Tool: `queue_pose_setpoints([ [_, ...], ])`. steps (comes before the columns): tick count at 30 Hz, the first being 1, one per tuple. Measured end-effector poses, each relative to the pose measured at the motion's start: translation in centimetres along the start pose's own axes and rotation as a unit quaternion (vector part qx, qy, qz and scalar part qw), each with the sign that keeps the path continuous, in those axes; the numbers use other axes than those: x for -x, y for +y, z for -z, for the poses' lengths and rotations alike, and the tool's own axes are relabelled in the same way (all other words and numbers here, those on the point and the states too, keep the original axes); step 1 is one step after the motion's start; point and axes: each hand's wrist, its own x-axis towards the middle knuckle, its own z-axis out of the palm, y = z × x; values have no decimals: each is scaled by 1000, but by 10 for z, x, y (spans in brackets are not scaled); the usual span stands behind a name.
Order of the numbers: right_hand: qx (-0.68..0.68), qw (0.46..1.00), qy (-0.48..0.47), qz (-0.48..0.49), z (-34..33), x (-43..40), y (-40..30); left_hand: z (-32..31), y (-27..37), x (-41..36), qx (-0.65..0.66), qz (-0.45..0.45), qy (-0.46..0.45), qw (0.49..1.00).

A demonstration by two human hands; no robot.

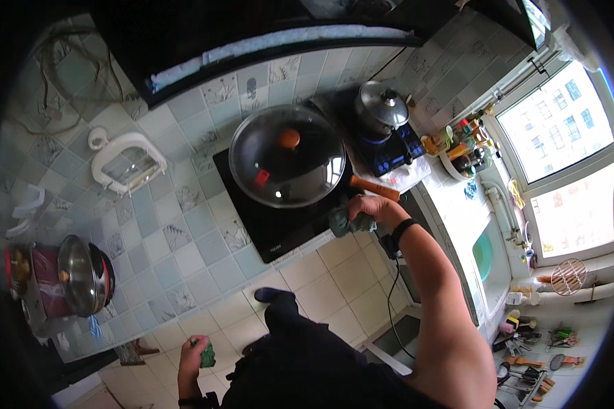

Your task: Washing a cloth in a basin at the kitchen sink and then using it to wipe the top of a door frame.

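My right hand (372, 208) grips a crumpled grey-green cloth (341, 223) at the front right corner of a black induction cooktop (272, 236). Just above that hand is the orange-brown handle (374, 188) of a large wok. A domed glass lid (286, 174) with an orange-brown knob (289, 138) covers the wok; what lies inside is hard to make out. Down at the left, away from the counter, my left hand (194, 347) is closed around a bunched dark green cloth (207, 356).
A lidded steel pot (381, 110) stands on a second cooktop (386, 158) with blue lit marks. Bottles and jars (468, 148) crowd the corner beside the window. A black cord (392, 301) hangs near my right arm. Another lidded pan (77, 276) sits on the left counter.
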Motion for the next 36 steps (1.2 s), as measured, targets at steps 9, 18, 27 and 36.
queue_pose_setpoints([
  [9,-31,991,-117,-52,-196,-12,-47,29,-57,31,62,-14,47,997],
  [18,151,969,-193,22,-442,-98,-63,73,-157,113,237,2,160,958],
  [27,294,923,-247,12,-726,-137,-110,118,-365,235,407,7,298,863],
  [36,412,812,-402,99,-1013,-111,-121,171,-469,339,535,6,412,738],
])
